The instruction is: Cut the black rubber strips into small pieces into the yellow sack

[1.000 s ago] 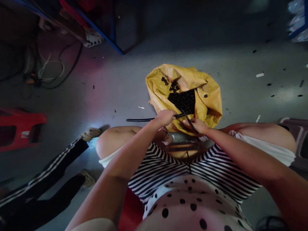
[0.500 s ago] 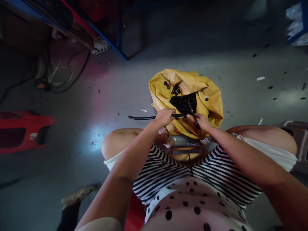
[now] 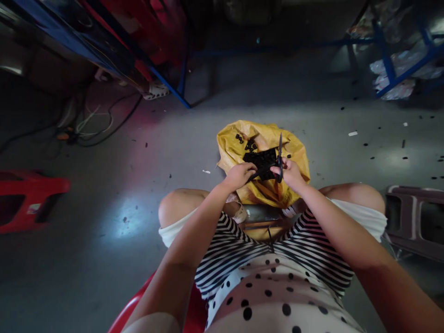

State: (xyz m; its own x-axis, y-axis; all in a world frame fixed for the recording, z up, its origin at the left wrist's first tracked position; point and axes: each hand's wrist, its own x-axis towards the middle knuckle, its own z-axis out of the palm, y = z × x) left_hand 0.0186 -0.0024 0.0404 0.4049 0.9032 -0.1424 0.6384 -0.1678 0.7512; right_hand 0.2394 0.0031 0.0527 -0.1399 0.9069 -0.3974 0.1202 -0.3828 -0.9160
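Note:
My left hand (image 3: 240, 175) is closed on a black strip (image 3: 261, 171), which slants up to the right across the bag's mouth. In my right hand (image 3: 291, 173) is a pair of scissors (image 3: 280, 155) with dark handles, its blades pointing away from me. The blades look close together. Where the strip's right end lies against my right fingers is hard to make out. Below both hands is a yellow sack (image 3: 229, 138) with its mouth spread, holding many small black cut pieces (image 3: 251, 159). A few more pieces rest on its folds.
A red plastic stool (image 3: 52, 187) stands at left and a brown stool (image 3: 412, 208) at right. Blue metal frames (image 3: 388, 69) and tangled cables (image 3: 100, 125) are farther off. Small black bits and white scraps (image 3: 353, 133) dot the grey floor.
The scissors have turned more upright and their blades look closer together. The strip's long tail left of my left hand no longer shows; the strip now slants. The whole view has shifted.

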